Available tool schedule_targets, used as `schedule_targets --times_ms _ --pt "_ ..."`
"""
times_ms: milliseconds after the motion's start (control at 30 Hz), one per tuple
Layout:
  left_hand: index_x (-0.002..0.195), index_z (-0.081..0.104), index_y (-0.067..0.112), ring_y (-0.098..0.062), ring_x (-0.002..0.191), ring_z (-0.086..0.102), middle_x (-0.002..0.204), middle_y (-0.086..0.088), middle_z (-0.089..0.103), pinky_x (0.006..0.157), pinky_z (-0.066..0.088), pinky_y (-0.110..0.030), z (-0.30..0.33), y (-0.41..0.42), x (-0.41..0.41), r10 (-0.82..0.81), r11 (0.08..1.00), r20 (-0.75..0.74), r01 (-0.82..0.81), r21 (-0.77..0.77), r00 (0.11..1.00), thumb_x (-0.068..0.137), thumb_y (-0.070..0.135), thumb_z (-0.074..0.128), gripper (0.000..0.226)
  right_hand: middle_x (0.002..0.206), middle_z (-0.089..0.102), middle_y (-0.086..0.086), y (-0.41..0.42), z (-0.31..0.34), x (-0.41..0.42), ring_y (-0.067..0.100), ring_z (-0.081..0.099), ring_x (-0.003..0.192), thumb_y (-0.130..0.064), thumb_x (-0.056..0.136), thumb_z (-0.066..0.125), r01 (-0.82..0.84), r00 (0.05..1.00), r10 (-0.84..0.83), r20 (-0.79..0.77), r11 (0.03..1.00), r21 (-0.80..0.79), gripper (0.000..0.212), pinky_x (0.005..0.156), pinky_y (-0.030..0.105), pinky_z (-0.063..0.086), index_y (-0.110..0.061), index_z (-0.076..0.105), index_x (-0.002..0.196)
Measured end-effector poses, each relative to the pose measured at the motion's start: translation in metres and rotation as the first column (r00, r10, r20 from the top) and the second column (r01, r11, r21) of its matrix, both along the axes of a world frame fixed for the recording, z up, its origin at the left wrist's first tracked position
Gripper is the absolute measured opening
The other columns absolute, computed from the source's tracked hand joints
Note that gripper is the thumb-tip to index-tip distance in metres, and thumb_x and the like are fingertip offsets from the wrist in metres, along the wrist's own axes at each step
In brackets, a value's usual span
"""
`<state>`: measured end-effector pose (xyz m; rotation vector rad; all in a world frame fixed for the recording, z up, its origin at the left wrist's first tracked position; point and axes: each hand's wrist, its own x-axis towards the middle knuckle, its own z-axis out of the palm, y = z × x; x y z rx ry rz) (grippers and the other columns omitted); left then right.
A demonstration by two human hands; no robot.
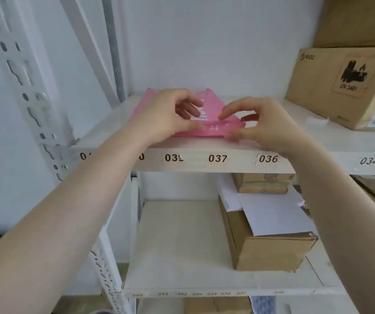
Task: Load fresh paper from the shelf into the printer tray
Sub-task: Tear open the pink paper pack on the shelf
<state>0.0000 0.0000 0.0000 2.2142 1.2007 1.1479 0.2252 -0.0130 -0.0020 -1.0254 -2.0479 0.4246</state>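
both hands are on the pink a4 paper pack (206,123) at the front edge of the shelf (204,164), above the 037 label. left hand (159,116) and right hand (265,123) look like they're pinching its near end, bit blurry though. cardboard box (345,87) sits toward the right end.

I see a glossy pink paper pack (206,126), a matt white painted shelf (227,164) on perforated metal uprights (26,96), and matt brown cardboard boxes (340,87).
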Motion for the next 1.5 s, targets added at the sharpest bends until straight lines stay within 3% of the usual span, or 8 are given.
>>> schedule_targets --times_ms 267,500,700,900,1200,1300,1400,1500 --pt "0.085 0.07 0.017 -0.003 0.063 0.061 0.066 0.009 0.069 0.073 0.048 -0.025 -0.006 0.018 0.008 0.075 0.995 0.035 -0.072 -0.065 0.997 0.064 0.022 0.086 0.027 0.111 0.068 -0.001 0.013 -0.004 0.008 0.008 0.059 0.109 -0.006 0.066 0.08 -0.005 0.999 0.005 0.039 1.0 0.002 0.04 0.091 0.025 0.049 -0.023 0.069 0.1" --pt "0.088 0.069 0.009 0.002 0.055 0.055 0.064 0.006 0.065 0.06 0.042 -0.009 -0.006 0.019 0.008 0.047 0.992 0.107 -0.034 -0.125 0.993 0.068 0.017 0.083 0.026 0.087 0.07 0.003 0.021 -0.007 0.005 0.014 0.064 0.083 -0.004 0.066 0.078 0.061 0.998 -0.061 0.007 0.997 0.049 0.021 0.08 0.027 0.053 -0.015 0.068 0.082" --pt "0.087 0.067 0.024 0.003 0.079 0.054 0.09 0.012 0.062 0.068 0.038 -0.008 -0.007 0.012 0.017 -0.016 0.985 -0.2 0.05 0.164 0.98 0.08 0.024 0.072 0.009 0.072 0.069 -0.002 0.023 -0.006 0.003 0.001 0.06 0.059 -0.006 0.068 0.079 0.058 0.997 -0.057 -0.052 0.998 0.017 0.014 0.068 0.019 0.05 -0.006 0.07 0.078" --pt "0.084 0.061 0.025 -0.01 0.083 0.055 0.081 0.019 0.055 0.075 0.049 -0.039 -0.005 0.009 0.039 0.022 0.97 -0.341 0.062 0.235 0.94 0.066 0.046 0.078 0.033 0.074 0.069 0.005 0.021 -0.006 0.004 0.011 0.063 0.063 -0.003 0.07 0.078 0.031 0.993 -0.033 -0.116 0.999 -0.023 0.015 0.069 0.026 0.054 -0.003 0.069 0.081" --pt "0.081 0.07 0.022 -0.01 0.071 0.055 0.076 0.016 0.057 0.068 0.047 -0.035 -0.009 0.022 0.039 -0.014 0.968 -0.251 0.077 0.239 0.968 0.074 0.038 0.074 0.018 0.089 0.069 0.011 0.014 -0.006 0.008 -0.005 0.057 0.059 -0.002 0.066 0.081 -0.002 1.0 0.001 -0.02 0.997 -0.077 0.025 0.062 0.016 0.048 -0.005 0.068 0.088" --pt "0.08 0.072 0.021 -0.005 0.069 0.053 0.077 0.015 0.061 0.065 0.042 -0.026 -0.008 0.024 0.038 -0.048 0.973 -0.228 0.097 0.208 0.972 0.075 0.035 0.075 0.016 0.079 0.07 0.009 0.018 -0.006 0.005 0.005 0.059 0.064 -0.005 0.068 0.08 0.051 0.996 -0.054 -0.066 0.997 -0.057 0.017 0.072 0.033 0.053 -0.005 0.071 0.082" --pt "0.079 0.072 0.022 -0.001 0.065 0.051 0.078 0.012 0.066 0.062 0.038 -0.017 -0.007 0.023 0.038 -0.076 0.985 -0.174 0.101 0.142 0.982 0.072 0.034 0.078 0.015 0.073 0.071 0.006 0.019 -0.006 0.006 0.009 0.061 0.065 -0.01 0.069 0.08 0.065 0.993 -0.072 -0.098 0.995 -0.07 0.013 0.075 0.033 0.052 -0.005 0.073 0.078" --pt "0.077 0.069 0.026 -0.005 0.068 0.051 0.079 0.01 0.066 0.068 0.044 -0.027 -0.008 0.023 0.04 -0.074 0.991 -0.185 0.093 0.097 0.98 0.066 0.039 0.082 0.022 0.081 0.074 0.013 0.018 -0.008 0.011 0.015 0.066 0.072 -0.012 0.068 0.082 0.061 0.992 -0.071 -0.107 0.994 -0.09 0.017 0.082 0.039 0.055 -0.004 0.074 0.082"
